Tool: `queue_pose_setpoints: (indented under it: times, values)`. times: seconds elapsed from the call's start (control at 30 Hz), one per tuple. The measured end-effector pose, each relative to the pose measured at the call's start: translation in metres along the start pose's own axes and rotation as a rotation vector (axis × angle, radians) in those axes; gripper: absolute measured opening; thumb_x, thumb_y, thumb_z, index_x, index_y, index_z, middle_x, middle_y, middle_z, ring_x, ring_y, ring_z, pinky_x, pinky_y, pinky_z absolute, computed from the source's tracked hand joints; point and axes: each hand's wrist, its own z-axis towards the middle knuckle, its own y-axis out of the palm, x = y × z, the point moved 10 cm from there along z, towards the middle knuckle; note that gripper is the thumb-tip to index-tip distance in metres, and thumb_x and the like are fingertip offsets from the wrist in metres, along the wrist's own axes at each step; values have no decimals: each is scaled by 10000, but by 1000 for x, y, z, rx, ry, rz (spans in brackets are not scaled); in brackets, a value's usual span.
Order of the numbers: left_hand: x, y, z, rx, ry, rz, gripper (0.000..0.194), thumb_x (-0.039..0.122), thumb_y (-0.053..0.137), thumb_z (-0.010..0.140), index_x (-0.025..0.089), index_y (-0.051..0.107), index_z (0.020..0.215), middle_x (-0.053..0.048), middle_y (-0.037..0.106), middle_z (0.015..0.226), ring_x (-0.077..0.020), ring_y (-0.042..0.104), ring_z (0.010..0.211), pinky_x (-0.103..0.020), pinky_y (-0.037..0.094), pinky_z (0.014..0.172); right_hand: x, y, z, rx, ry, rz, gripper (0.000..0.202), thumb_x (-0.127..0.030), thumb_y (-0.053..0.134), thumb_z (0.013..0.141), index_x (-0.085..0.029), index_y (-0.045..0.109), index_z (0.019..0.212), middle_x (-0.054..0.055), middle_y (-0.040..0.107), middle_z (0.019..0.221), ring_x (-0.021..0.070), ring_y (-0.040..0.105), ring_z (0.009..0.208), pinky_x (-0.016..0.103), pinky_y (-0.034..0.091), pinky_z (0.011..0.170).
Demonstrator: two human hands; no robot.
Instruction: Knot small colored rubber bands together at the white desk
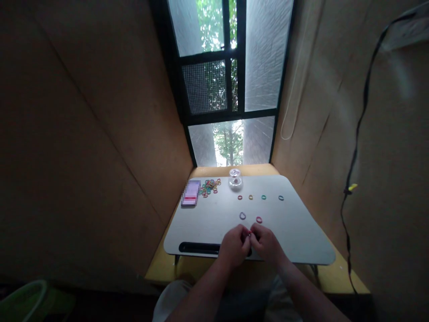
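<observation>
Pinched between the fingertips of a person's left hand (234, 246) and right hand (267, 244), a small red item (250, 232) over the white table (201, 226), purple ring (242, 218) and pink ring (259, 222) just beyond, four rings (262, 197) in a row farther out, clear container (235, 182) behind.

Dark-framed window (234, 85), green basket (43, 291), cord (347, 192) — black

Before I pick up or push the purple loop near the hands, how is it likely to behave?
The purple loop seems floppy, since it lies bent out of round. It is probably light, being only a thin band. Pushed, it would likely slide rather than roll, as it lies flat on the white table.
</observation>
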Motion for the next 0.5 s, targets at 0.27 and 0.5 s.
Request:
queue_pose_setpoints:
  times: [0.27, 0.5]
  values:
    - [4, 0, -1, -5, 8, 6, 72, 220, 521, 856, 190, 586, 862, 3, 623, 757, -132, 547, 678, -244, 378, 638, -2, -2, -2, 8, 4, 5, 125, -204, 462, 807, -205, 485, 685, -24, 541, 633, 137, 509, 603, 246, 340, 577]
    - [2, 0, -2, 2, 9, 14, 72, 218, 517, 856, 187, 582, 855, 8, 607, 737, -127, 532, 662, -239, 363, 622, -3, -1, -3, 16, -8, -20, 125, -199, 462, 804, -208, 466, 679, -24, 541, 634, 137, 503, 604, 244, 333, 577]
